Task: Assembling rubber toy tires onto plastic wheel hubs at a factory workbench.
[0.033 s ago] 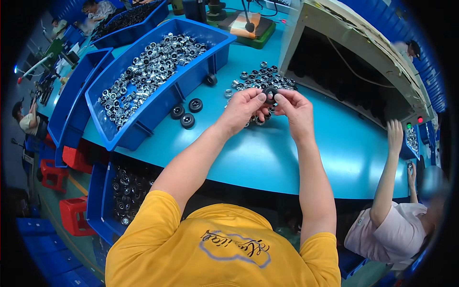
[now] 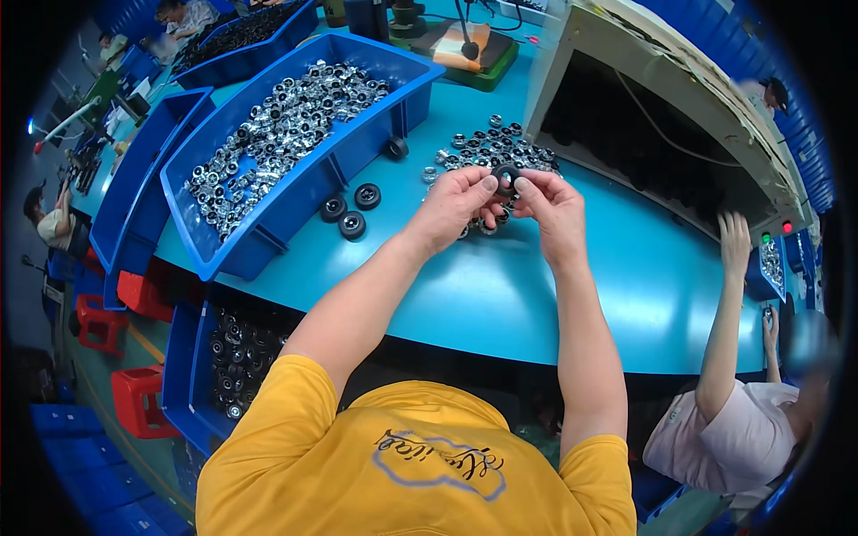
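We pinch a small black ring (image 2: 506, 174) between both hands, left hand (image 2: 454, 207) and right hand (image 2: 550, 204), just above the loose pile of parts (image 2: 490, 148) on the desk (image 2: 500, 286), keeping supply within reach.

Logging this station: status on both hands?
Left hand and right hand together pinching one black ring. Loose parts pile just behind. Nothing blocking.

light: bright, even overhead light is flooding the teal table (image 2: 500, 295) | shadows: soft ones are pooling just under the left hand (image 2: 456, 207) and right hand (image 2: 550, 207) | glare: pale sheen is showing right of the grip | distortion: edges are bending toward a black rim | blur: the far right margin is smearing
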`<action>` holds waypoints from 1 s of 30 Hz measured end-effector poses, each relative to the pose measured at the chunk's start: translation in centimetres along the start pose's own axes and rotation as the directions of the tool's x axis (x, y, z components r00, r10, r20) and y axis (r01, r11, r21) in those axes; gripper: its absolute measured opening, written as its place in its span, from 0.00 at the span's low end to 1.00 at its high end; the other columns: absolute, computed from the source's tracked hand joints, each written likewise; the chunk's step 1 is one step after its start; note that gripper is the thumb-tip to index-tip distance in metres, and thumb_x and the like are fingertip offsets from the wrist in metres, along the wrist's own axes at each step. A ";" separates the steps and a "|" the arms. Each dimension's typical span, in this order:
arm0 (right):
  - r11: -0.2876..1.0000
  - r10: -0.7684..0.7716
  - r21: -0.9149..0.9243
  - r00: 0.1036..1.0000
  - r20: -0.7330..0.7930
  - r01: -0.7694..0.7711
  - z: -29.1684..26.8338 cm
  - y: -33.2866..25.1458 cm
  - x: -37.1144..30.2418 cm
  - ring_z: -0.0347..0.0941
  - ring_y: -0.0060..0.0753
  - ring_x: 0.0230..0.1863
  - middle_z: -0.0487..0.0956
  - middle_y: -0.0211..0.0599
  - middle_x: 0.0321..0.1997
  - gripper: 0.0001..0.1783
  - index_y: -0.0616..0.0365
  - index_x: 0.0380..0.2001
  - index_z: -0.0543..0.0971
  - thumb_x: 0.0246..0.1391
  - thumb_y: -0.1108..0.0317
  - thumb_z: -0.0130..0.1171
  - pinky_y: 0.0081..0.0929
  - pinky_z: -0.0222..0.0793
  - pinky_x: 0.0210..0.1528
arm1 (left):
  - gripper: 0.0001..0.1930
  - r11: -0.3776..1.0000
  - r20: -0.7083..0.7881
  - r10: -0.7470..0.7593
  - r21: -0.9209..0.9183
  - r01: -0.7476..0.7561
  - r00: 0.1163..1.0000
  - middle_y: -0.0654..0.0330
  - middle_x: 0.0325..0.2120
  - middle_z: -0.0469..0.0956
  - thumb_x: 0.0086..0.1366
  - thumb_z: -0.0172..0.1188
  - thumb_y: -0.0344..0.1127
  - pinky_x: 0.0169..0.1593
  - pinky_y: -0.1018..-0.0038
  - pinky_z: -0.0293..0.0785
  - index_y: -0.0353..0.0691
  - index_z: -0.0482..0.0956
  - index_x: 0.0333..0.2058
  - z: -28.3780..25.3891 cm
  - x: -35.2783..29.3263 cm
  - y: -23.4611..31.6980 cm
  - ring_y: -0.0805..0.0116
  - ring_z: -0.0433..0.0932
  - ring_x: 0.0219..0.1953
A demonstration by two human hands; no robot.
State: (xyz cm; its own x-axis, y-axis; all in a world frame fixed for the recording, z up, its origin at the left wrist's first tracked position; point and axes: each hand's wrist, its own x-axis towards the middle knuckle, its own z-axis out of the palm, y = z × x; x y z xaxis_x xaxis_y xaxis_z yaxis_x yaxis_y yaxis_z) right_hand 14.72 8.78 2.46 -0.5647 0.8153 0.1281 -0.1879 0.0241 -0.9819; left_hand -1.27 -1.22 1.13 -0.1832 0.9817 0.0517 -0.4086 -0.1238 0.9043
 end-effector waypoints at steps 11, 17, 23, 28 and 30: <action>0.983 0.046 0.171 0.994 0.098 -0.062 0.4 1.1 -0.1 0.79 0.20 0.35 0.84 0.34 0.42 0.17 0.65 0.51 0.81 0.64 0.67 0.66 0.21 0.78 0.37 | 0.17 0.979 0.159 -0.020 -0.196 0.051 0.987 0.60 0.37 0.80 0.77 0.55 0.45 0.39 0.75 0.79 0.36 0.78 0.49 -1.2 -0.1 0.4 0.72 0.78 0.36; 0.976 0.044 0.208 0.994 0.102 -0.064 0.5 1.2 -0.2 0.78 0.20 0.35 0.84 0.34 0.42 0.16 0.64 0.51 0.81 0.64 0.67 0.66 0.21 0.77 0.36 | 0.17 0.964 0.180 -0.024 -0.255 0.070 0.983 0.60 0.38 0.80 0.77 0.56 0.45 0.38 0.76 0.79 0.37 0.77 0.51 -1.2 0.0 0.3 0.72 0.79 0.36; 0.967 0.052 0.242 0.995 0.089 -0.072 0.5 1.4 -0.1 0.78 0.20 0.35 0.84 0.34 0.41 0.15 0.64 0.50 0.82 0.64 0.68 0.65 0.21 0.77 0.36 | 0.14 0.992 0.146 0.019 -0.123 -0.001 0.989 0.62 0.40 0.80 0.73 0.62 0.41 0.39 0.75 0.80 0.39 0.78 0.49 -1.0 -0.1 0.4 0.72 0.80 0.38; 0.982 0.075 0.171 0.997 0.004 -0.074 0.2 1.7 0.0 0.79 0.20 0.35 0.84 0.33 0.41 0.14 0.64 0.50 0.82 0.66 0.67 0.64 0.22 0.79 0.38 | 0.12 0.534 0.070 0.549 0.737 -0.414 0.833 0.57 0.40 0.80 0.60 0.73 0.31 0.39 0.73 0.80 0.35 0.78 0.37 0.6 -0.4 0.6 0.69 0.80 0.36; 0.975 0.104 0.188 0.992 0.076 -0.117 0.0 1.5 -0.1 0.79 0.19 0.35 0.84 0.33 0.41 0.14 0.64 0.49 0.81 0.66 0.65 0.63 0.22 0.79 0.39 | 0.15 0.334 0.157 0.607 0.839 -0.430 0.779 0.55 0.39 0.80 0.57 0.75 0.31 0.38 0.73 0.79 0.34 0.77 0.37 0.2 -0.5 0.6 0.67 0.80 0.34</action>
State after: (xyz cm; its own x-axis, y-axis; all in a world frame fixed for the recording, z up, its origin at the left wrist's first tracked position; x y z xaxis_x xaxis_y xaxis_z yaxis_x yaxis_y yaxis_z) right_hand 14.48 8.70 0.96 -0.6410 0.7668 0.0352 -0.2683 -0.1809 -0.9462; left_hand -1.21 -1.74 1.76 -0.2501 0.7119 0.6562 0.6921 -0.3426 0.6354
